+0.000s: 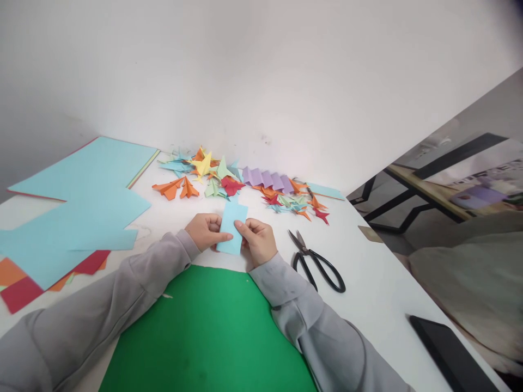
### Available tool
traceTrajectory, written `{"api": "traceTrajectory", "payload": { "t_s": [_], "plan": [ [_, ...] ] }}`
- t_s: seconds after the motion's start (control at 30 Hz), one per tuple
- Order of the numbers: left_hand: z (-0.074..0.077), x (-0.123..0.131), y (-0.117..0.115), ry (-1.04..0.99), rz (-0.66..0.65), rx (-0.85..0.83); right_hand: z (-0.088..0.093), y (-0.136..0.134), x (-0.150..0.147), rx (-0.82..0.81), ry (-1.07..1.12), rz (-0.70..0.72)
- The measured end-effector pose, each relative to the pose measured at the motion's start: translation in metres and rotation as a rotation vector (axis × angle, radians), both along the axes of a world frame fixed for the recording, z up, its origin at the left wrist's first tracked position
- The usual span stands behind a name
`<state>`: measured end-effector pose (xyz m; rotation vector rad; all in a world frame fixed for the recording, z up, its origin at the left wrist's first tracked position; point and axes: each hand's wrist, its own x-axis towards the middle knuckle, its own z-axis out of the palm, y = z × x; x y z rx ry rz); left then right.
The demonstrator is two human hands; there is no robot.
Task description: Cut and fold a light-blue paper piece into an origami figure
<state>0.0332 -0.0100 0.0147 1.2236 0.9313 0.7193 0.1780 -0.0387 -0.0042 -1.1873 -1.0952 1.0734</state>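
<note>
A small light-blue paper rectangle (233, 218) is held upright between both hands, just past the far edge of a green sheet (204, 326). My left hand (207, 231) pinches its left side, thumb lying across the front. On the right side, my right hand (258, 238) grips it with the thumb on the face and the fingers behind. The fingertips behind the paper are hidden. Black-handled scissors (316, 261) lie to the right of my right hand, blades slightly parted. Beyond the hands sits a pile of folded paper planes (202, 165) in several colours.
Large light-blue sheets (90, 166) spread over the left side, with red paper pieces (22, 294) under their near edge. A pleated purple paper strip (267, 179) lies near the wall. A black phone-like slab (449, 351) rests by the table's right edge.
</note>
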Motion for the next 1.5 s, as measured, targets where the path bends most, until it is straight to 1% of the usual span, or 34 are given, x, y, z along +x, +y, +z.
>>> {"api": "traceTrajectory", "payload": {
  "t_s": [0.2, 0.47, 0.7, 0.87, 1.0, 1.13, 1.27, 1.4, 1.5],
  "plan": [
    [0.001, 0.0, -0.001, 0.01, 0.01, 0.003, 0.0, 0.0, -0.002, 0.012, -0.027, -0.031],
    [0.002, 0.001, -0.002, 0.009, 0.039, -0.007, 0.004, -0.002, -0.004, 0.003, -0.063, -0.035],
    [0.004, 0.003, -0.004, 0.051, 0.094, 0.005, 0.006, -0.008, -0.008, 0.108, -0.288, -0.132],
    [0.007, 0.005, -0.008, 0.089, 0.071, 0.003, 0.004, -0.01, -0.009, 0.183, -0.446, -0.206],
    [0.007, 0.004, -0.009, 0.093, 0.044, 0.034, 0.005, -0.011, -0.009, 0.182, -0.498, -0.196],
    [0.005, 0.003, -0.01, 0.082, 0.012, 0.068, 0.007, -0.01, -0.007, 0.194, -0.5, -0.187],
    [0.002, 0.003, -0.012, 0.075, 0.007, 0.125, 0.006, -0.01, -0.006, 0.194, -0.488, -0.161],
    [0.001, 0.003, -0.01, 0.035, 0.042, 0.155, 0.003, -0.011, -0.007, 0.188, -0.503, -0.111],
    [-0.001, 0.001, -0.007, 0.039, 0.074, 0.151, 0.003, -0.012, -0.009, 0.205, -0.551, -0.113]
  ]
}}
